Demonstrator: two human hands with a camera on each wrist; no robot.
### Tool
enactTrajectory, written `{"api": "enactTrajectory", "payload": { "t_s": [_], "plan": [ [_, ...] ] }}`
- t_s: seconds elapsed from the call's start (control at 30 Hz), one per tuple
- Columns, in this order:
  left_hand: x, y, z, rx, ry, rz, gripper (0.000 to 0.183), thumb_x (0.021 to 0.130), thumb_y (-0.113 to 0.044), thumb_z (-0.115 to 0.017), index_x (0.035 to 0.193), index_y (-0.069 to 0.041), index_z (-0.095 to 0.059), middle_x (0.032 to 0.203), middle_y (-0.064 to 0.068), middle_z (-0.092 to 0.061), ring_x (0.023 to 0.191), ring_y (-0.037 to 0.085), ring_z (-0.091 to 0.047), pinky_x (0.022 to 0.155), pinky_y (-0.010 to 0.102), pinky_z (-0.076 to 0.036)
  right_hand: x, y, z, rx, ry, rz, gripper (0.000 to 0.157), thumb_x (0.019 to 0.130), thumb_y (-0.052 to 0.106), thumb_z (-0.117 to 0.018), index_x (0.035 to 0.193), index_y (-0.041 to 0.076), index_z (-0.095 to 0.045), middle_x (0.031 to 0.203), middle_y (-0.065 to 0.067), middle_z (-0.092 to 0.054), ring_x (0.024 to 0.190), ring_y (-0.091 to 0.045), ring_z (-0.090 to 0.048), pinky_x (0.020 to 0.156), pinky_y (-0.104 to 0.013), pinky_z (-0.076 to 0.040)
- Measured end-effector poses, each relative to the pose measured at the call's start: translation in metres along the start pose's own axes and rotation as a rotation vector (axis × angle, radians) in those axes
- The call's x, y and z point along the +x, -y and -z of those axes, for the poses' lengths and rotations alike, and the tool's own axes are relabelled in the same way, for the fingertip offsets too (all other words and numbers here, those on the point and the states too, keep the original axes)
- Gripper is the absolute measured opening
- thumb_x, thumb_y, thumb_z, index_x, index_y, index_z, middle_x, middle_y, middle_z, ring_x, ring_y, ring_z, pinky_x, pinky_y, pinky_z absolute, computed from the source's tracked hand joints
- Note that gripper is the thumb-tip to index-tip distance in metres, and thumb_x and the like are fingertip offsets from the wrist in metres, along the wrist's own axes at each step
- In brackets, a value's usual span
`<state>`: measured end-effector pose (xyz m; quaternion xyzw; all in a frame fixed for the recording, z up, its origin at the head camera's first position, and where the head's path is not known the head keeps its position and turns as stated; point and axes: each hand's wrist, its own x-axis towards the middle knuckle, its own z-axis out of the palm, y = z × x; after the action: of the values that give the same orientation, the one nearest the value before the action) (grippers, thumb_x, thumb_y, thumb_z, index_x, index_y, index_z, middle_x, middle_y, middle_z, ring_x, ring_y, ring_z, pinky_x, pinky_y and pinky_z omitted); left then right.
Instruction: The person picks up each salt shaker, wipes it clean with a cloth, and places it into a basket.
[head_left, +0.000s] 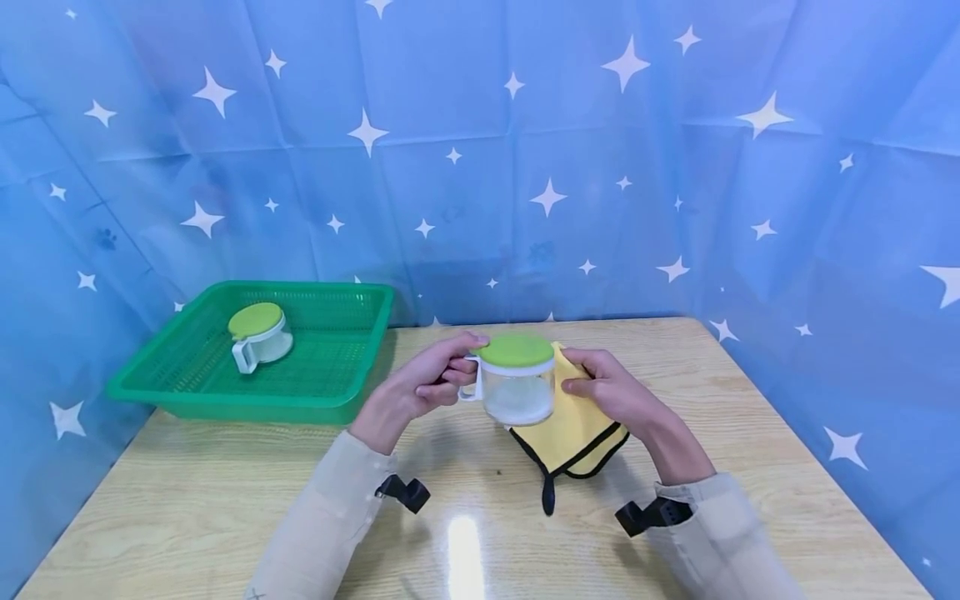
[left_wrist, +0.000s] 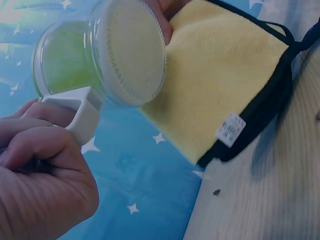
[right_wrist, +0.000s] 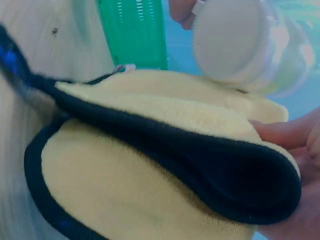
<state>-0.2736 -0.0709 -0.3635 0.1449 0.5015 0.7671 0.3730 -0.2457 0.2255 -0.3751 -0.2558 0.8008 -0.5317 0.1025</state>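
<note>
My left hand [head_left: 437, 375] grips the white handle [left_wrist: 82, 112] of a clear seasoning jar [head_left: 517, 396] with a green lid [head_left: 517, 349], its thumb at the lid's edge. The jar is held upright above the table. In my right hand [head_left: 611, 389] is a folded yellow cloth [head_left: 567, 429] with black edging and a hanging loop [head_left: 548, 495]. The cloth lies against or just beside the jar's right side; the head view cannot settle which. A white label [left_wrist: 231, 129] shows on the cloth's edge in the left wrist view.
A green plastic basket [head_left: 247, 407] stands at the table's back left. Inside it sits a second jar [head_left: 262, 337] with a green lid and white handle. The wooden table [head_left: 225, 517] runs back to a blue star-patterned curtain [head_left: 465, 233].
</note>
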Motion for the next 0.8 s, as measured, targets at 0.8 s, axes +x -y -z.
{"api": "enactTrajectory", "payload": {
  "t_s": [0.8],
  "plan": [
    [0.002,0.004,-0.007,0.084,-0.011,-0.001,0.017,0.108,-0.029,-0.048,0.095,-0.017,-0.049,0.060,-0.012,-0.027,0.033,-0.005,-0.030,0.031,0.012,-0.019,-0.001,-0.004,-0.001,-0.012,0.047,0.024,0.040,0.099,-0.005,-0.049,0.136,0.003,-0.062,0.129,-0.014,-0.068,0.112,-0.015,-0.064,0.097,-0.030,-0.052]
  ]
}}
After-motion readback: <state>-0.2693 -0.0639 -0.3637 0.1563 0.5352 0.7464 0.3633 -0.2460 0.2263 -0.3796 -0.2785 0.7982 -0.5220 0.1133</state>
